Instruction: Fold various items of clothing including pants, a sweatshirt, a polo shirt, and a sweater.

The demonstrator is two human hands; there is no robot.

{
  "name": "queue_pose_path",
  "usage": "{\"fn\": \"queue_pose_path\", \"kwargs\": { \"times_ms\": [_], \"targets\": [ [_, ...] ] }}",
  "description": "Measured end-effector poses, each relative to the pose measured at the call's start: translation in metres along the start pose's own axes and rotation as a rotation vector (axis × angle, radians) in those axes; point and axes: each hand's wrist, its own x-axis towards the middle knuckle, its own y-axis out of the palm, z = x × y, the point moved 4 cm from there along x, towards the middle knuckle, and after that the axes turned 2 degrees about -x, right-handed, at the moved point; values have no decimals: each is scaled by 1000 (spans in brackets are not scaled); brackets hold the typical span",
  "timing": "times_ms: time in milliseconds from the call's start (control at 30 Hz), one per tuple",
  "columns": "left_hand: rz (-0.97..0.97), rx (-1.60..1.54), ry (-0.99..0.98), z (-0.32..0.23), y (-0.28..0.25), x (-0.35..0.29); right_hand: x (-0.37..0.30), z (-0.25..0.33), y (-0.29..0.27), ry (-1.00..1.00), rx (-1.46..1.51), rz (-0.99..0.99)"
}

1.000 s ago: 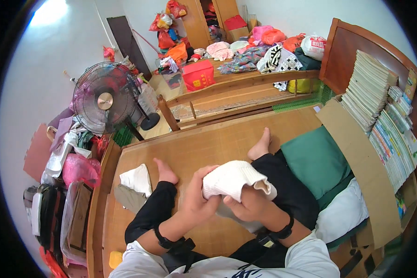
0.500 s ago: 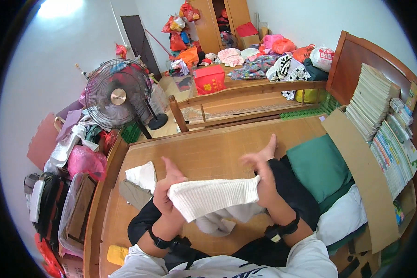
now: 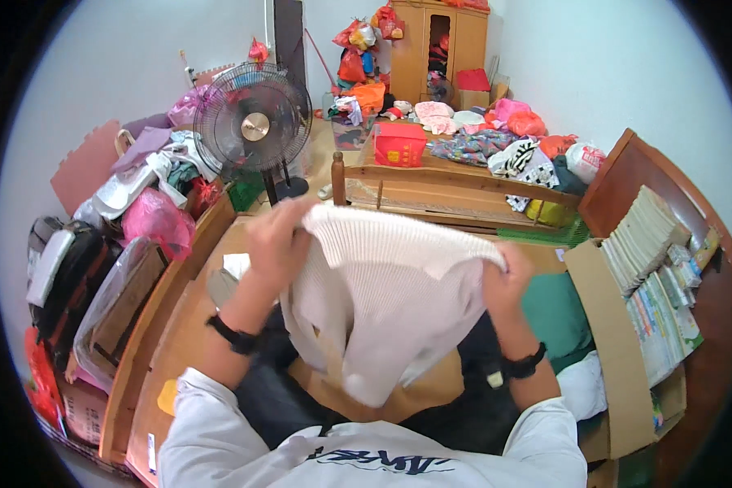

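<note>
A cream-white ribbed knit garment (image 3: 390, 293) hangs stretched between my two hands, above my lap. My left hand (image 3: 278, 244) is closed around its upper left corner. The upper right corner is gripped by my right hand (image 3: 508, 278), a little lower than the left. Loose folds droop from the stretched edge toward my crossed legs. Whether it is a sweater or another kind of top I cannot tell. Beyond my left forearm, part of a white folded cloth (image 3: 236, 264) and a grey-brown cloth (image 3: 221, 289) lie on the wooden bed board.
A black standing fan (image 3: 254, 126) rises past the bed's left far corner. On the right are a green cushion (image 3: 555, 313), a cardboard sheet (image 3: 614, 350) and stacked books (image 3: 647, 240). Bags and clothes (image 3: 159, 220) pile up at the left. Another bed (image 3: 464, 191) stands beyond.
Both hands have risen and moved farther out with the garment. It now hangs open and larger, its folds dropping below the stretched edge. My view has tilted up.
</note>
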Motion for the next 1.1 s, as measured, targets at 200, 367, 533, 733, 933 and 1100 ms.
{"fn": "queue_pose_path", "kwargs": {
  "times_ms": [200,367,533,733,933,1100],
  "targets": [
    [72,225,138,14,-51,34,66,55,-29,-198,-285,-18],
    [45,40,-16,-22,-88,52,60,106,-61,-303,-354,-3],
    [178,-1,-82,-40,-96,52,67,120,-83,-155,-360,50],
    [447,-109,-204,-2,-16,20,57,51,-49,-103,-353,215],
    [576,43,-193,114,167,-75,8,-129,67,-37,-359,346],
    [1051,443,-748,138,218,-236,-109,-235,80,379,-882,512]
  ]
}}
